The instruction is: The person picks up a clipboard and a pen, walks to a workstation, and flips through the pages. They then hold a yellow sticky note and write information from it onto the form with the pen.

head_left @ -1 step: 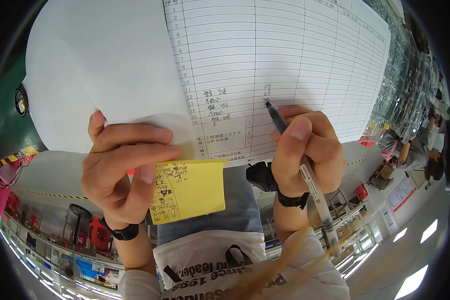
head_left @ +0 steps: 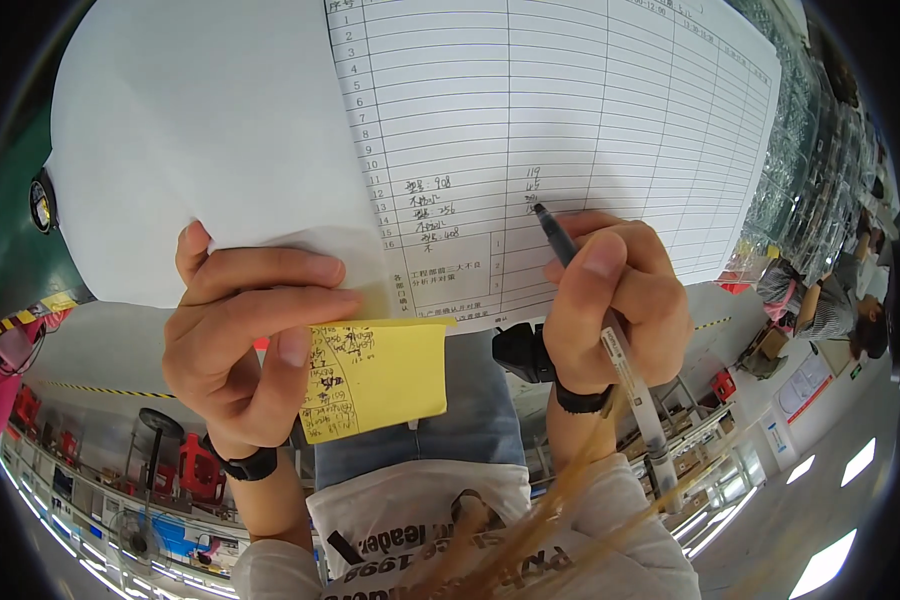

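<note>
Largest element: a white ruled form sheet (head_left: 570, 120) fills the upper field, with a blank white sheet (head_left: 200, 130) overlapping its left part; the written rows lie low on the form, directly above the hands. Left hand (head_left: 245, 345): fingers curled over the lower edge of the blank sheet, thumb pressing a yellow sticky note (head_left: 380, 375) against the fingers, so both papers are pinched at once. The note hangs below the form's bottom edge, its long axis roughly horizontal, scribbled side facing the viewer. Right hand (head_left: 620, 300): closed in a writing grip around a pen (head_left: 610, 340). The pen's long axis runs from lower right to upper left, its tip touching the form beside the lowest handwritten figures in a middle column. The right hand is therefore nearer the writing line. Blank rows remain to the right; the sheet's lower edge lies just beneath the knuckles.
</note>
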The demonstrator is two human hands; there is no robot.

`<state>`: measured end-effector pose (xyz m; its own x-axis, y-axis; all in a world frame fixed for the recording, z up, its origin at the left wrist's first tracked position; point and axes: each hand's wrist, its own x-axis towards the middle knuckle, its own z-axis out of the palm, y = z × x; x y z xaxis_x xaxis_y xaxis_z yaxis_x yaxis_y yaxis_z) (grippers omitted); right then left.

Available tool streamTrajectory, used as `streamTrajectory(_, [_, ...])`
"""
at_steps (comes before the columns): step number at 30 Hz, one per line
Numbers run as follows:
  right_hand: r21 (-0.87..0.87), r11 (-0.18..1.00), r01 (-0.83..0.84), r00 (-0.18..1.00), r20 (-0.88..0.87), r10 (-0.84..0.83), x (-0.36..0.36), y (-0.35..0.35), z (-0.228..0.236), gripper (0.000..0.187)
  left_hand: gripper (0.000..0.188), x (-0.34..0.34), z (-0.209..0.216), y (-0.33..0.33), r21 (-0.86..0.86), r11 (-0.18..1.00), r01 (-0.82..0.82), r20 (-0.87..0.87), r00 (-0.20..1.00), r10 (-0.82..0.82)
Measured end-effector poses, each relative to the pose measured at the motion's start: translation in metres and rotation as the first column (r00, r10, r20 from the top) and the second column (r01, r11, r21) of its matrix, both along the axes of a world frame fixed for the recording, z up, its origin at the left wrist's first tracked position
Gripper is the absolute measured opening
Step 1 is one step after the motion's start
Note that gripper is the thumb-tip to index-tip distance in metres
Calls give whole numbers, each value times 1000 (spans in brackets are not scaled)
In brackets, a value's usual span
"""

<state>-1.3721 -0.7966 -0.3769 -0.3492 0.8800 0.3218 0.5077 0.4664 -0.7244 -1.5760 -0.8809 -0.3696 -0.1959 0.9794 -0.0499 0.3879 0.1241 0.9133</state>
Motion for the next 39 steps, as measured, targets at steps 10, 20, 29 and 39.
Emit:
streamTrajectory(10, [25, 1000, -12, 998, -63, 13, 2, 6, 0, 21, 21, 0, 3, 3, -3, 1000, 2, 4, 1000, -2])
streamTrajectory(20, [-24, 1000, -3, 992, -124, 0, 8, 5, 2, 21, 20, 5, 19, 6, -77, 996, 43, -215, 975, -59])
streamTrajectory(29, [-191, 979, 73, 949, -288, -127, 55, 28, 8, 18, 21, 77, 60, 17, -196, 971, 139, -300, 934, -194])
streamTrajectory(39, [-209, 972, -106, 991, -107, 85, 67, 49, 11, 19, 17, 109, 28, 39, -216, 971, 105, -116, 984, -132])
